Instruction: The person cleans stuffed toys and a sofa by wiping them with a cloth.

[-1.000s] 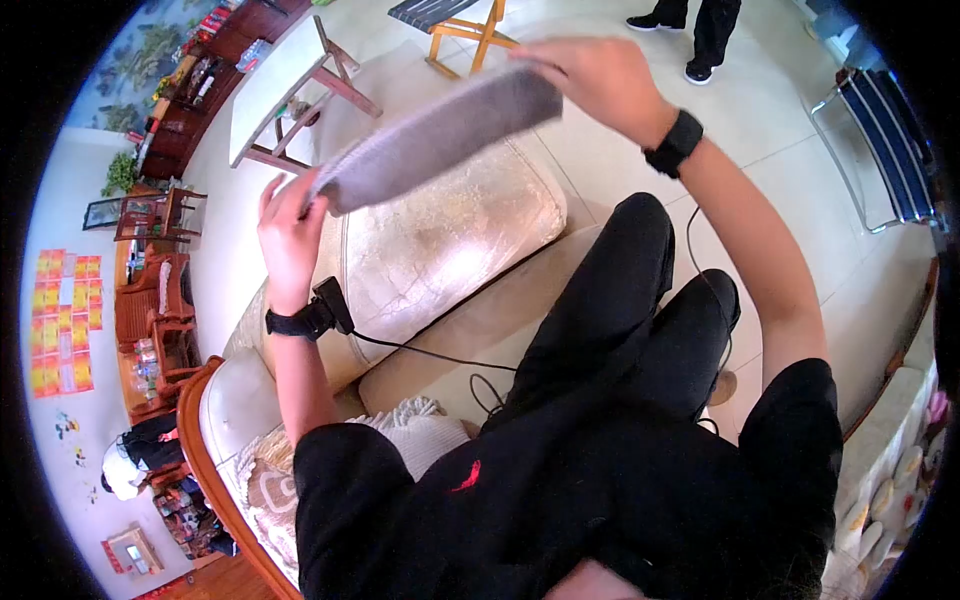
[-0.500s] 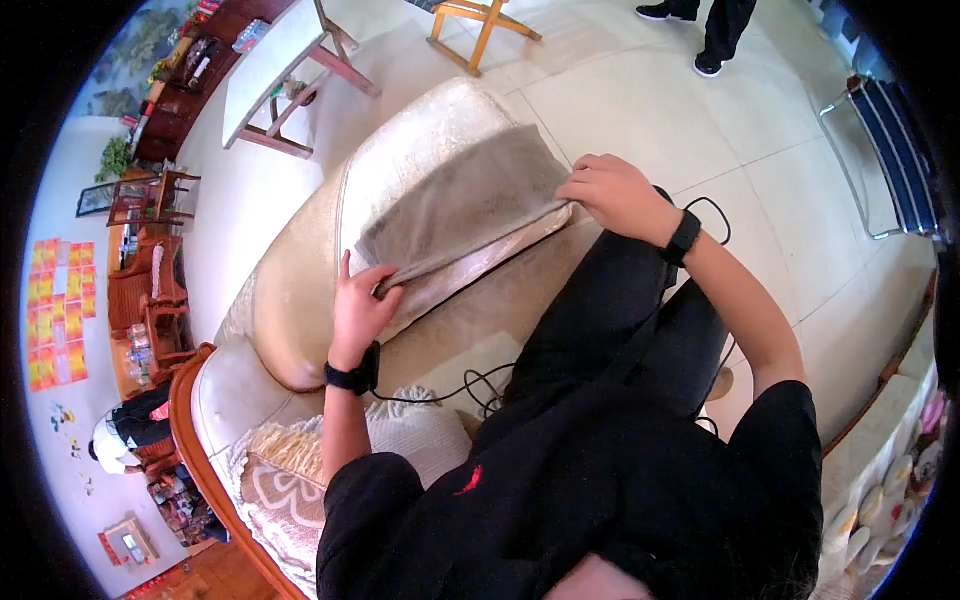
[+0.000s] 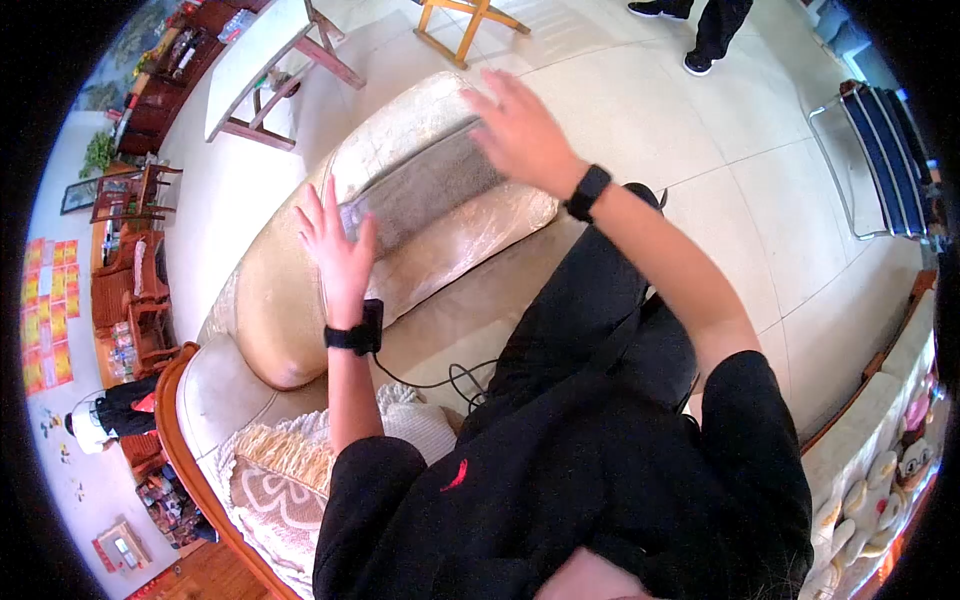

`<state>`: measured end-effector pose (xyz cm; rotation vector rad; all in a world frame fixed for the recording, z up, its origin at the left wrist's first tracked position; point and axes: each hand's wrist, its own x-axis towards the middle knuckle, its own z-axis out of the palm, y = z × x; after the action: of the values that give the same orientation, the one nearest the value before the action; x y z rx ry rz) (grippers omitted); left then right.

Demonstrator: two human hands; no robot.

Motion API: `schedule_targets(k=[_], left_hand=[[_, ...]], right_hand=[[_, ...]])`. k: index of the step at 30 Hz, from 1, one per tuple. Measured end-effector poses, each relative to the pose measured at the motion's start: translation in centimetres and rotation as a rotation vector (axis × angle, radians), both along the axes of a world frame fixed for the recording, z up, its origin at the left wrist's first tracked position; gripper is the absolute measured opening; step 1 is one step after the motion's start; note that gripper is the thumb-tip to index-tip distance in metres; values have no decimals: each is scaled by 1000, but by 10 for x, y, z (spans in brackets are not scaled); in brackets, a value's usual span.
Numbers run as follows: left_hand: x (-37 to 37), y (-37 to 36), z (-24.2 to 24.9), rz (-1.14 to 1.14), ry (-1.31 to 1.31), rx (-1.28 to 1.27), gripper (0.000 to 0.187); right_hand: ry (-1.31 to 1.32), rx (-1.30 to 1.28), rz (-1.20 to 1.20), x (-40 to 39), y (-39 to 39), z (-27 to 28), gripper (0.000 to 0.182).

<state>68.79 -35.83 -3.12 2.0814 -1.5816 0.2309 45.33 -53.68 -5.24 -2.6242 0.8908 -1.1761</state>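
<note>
A grey-brown cloth (image 3: 425, 185), folded into a narrow band, lies across the shiny beige sofa seat (image 3: 470, 240). Beside its left end is my left hand (image 3: 338, 245), with fingers spread and nothing in them. My right hand (image 3: 520, 135) is over the cloth's right end, its fingers apart and holding nothing; part of that end is hidden behind it. Both wrists wear black bands.
A black cable (image 3: 430, 383) runs from my left wrist across the sofa. Cushions (image 3: 280, 490) lie at the lower left. A white-topped table (image 3: 255, 65), a wooden stool (image 3: 465, 30) and a blue striped chair (image 3: 885, 155) stand around. Another person's legs (image 3: 720, 30) show at the top.
Both hands have let go of the cloth's near edge and moved up and left in view, fingers opened. The cloth's near edge is folded over, making a narrower band.
</note>
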Motion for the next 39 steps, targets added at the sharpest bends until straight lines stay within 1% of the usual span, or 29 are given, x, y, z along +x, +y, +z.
schedule_targets(k=[1,3,4,5,8,10,11,13,15,17,19,20,22,23,25,26,27,29,30,31,33,35,37,39], left_hand=[[-2,-2,-18,-1,1,1,70],[-7,-10,-51,-55,-57,69,64],[-24,-9,-56,-1,-144,177,59],[-39,-9,-60,53,-231,285,54],[-42,-17,-66,88,-207,290,53],[-48,-19,-62,107,-178,311,53],[-50,-20,-59,82,-151,296,54],[-54,-26,-58,57,-130,277,56],[-64,-38,-60,-81,-48,224,57],[-84,-55,-59,-110,-65,198,58],[-101,-75,-61,-169,-177,161,59],[-109,-84,-63,-179,-196,135,58],[-121,-100,-64,-232,-231,128,57],[-125,-104,-65,-272,-265,123,56],[-130,-106,-63,-321,-253,82,52],[-129,-105,-62,-343,-262,89,49],[-128,-104,-62,-363,-270,92,46],[-126,-99,-63,-418,-261,88,43],[-126,-93,-62,-460,-251,91,40],[-126,-89,-60,-470,-252,90,40],[-127,-77,-58,-529,-227,100,38],[-128,-64,-57,-558,-211,119,38],[-126,-44,-56,-586,-191,139,37],[-119,-27,-53,-657,-147,215,39]], right_hand=[[1,1,-1,8,8,-5,45],[57,-28,8,23,26,-18,49],[80,35,53,27,34,-28,55],[78,39,52,28,39,-38,55],[152,47,40,27,41,-51,53],[200,-3,31,25,36,-54,47],[202,4,36,23,33,-56,47],[230,-63,60,21,19,-62,45],[211,-54,45,15,2,-68,45],[198,-35,30,2,-9,-78,45],[-95,290,16,-13,-16,-87,44],[-95,289,5,-21,-15,-91,44],[-81,794,-90,-36,-13,-96,42],[-87,791,-105,-43,-8,-99,42],[-87,793,-137,-53,4,-105,40],[-42,727,-165,-55,9,-108,39],[-45,720,-177,-57,14,-100,39],[131,779,-292,-61,33,-80,37],[81,732,-328,-61,43,-75,34],[77,733,-337,-63,49,-77,34],[63,629,-309,-66,60,-78,31],[116,648,-337,-70,75,-76,30],[101,669,-269,-75,90,-78,29],[17,626,-132,-79,104,-80,24]])
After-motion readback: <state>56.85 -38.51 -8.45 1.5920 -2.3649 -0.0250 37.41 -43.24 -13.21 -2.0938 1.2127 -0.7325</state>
